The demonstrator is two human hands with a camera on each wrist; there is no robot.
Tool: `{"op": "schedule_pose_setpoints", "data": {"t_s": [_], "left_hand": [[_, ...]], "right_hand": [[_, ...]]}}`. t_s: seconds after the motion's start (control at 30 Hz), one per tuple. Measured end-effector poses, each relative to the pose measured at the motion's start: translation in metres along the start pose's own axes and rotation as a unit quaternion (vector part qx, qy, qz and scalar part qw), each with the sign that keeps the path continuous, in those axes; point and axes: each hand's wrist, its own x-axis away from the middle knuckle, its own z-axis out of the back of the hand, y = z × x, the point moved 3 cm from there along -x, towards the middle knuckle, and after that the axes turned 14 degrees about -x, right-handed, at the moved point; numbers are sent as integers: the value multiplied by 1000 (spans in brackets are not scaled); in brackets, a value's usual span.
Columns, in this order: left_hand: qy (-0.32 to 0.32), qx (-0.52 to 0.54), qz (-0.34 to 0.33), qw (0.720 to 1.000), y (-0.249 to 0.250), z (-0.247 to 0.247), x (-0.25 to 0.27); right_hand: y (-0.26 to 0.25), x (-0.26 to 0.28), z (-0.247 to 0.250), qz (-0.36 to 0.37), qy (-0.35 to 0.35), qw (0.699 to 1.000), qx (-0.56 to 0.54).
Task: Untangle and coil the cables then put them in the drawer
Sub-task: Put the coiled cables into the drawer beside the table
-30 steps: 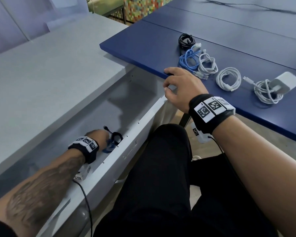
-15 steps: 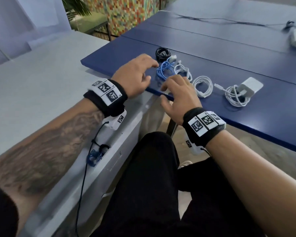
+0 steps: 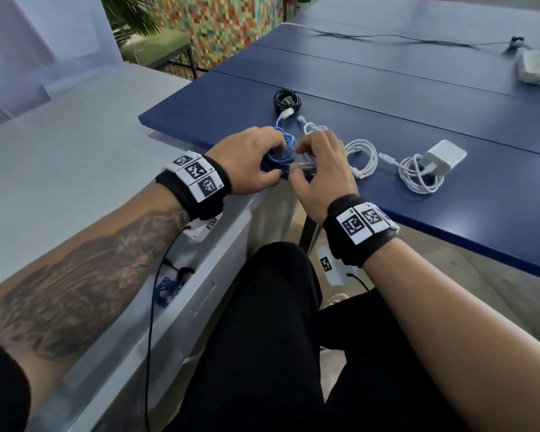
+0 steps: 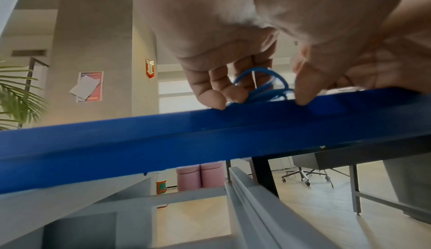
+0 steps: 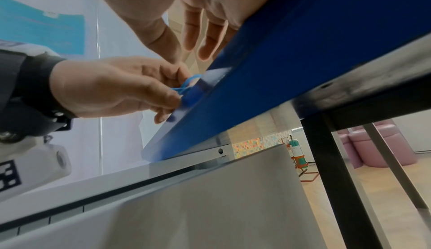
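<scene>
A blue cable coil [image 3: 286, 147] lies near the front edge of the blue table [image 3: 387, 98]. My left hand [image 3: 273, 159] grips this coil, fingers and thumb curled round its loops [image 4: 261, 85]. My right hand [image 3: 304, 163] hovers just right of it with relaxed fingers [image 5: 198, 37] holding nothing, over a clear plug [image 3: 306, 166] and a white cable [image 3: 312, 127]. On the table also lie a black coil [image 3: 287, 101], a white coil [image 3: 363, 157] and a white charger [image 3: 443, 157] with its cable. The open drawer [image 3: 212, 294] below holds a blue-and-black cable bundle [image 3: 169, 286].
A grey cabinet top [image 3: 75, 151] lies left of the table, above the drawer. Another white adapter [image 3: 535, 68] and a long black lead [image 3: 387, 35] sit at the far back of the table. My legs in black trousers [image 3: 262, 338] are under the table edge.
My left hand left the drawer, leaving a cable bundle inside, rose to the table and took the blue coil. My right hand moved from the table edge to beside the coil.
</scene>
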Motion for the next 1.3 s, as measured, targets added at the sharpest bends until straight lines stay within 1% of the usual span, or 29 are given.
{"op": "schedule_pose_setpoints", "data": {"t_s": [0.1, 0.17, 0.27, 0.37, 0.47, 0.6, 0.7, 0.77, 0.9, 1.0, 1.07, 1.17, 1.3], "left_hand": [[21, -10, -4, 1000, -7, -1, 12], [42, -16, -5, 999, -14, -2, 25], [67, -31, -1, 997, -23, -3, 52], [57, -41, 10, 998, -34, -15, 83], [7, -39, 54, 998, -51, -41, 111], [-102, -27, 128, 986, -79, -96, 142], [-180, 0, 181, 967, -91, -135, 154], [-230, -2, 221, 948, -98, -159, 161], [-335, 0, 238, 912, -105, -198, 167], [-366, 28, 244, 897, -112, -227, 170], [-378, 49, 245, 891, -108, -234, 168], [-415, 33, 264, 870, -96, -234, 166], [-413, 46, 297, 860, -93, -230, 171]], "right_hand": [[0, -2, -1, -13, -2, 1000, 13], [0, -2, -2, -11, -24, 999, 41], [-2, 2, -8, 21, -95, 987, 128], [-3, 5, -15, 57, -156, 965, 203], [-3, 5, -16, 57, -159, 963, 209], [-4, 5, -17, 66, -150, 961, 222], [-4, 6, -20, 65, -152, 958, 236], [-4, 6, -21, 64, -154, 955, 247], [-5, 6, -22, 58, -156, 953, 252], [-6, 5, -23, 54, -161, 951, 260], [-6, 5, -23, 53, -165, 949, 262], [-7, 5, -23, 55, -162, 951, 259], [-6, 5, -23, 54, -163, 951, 257]]}}
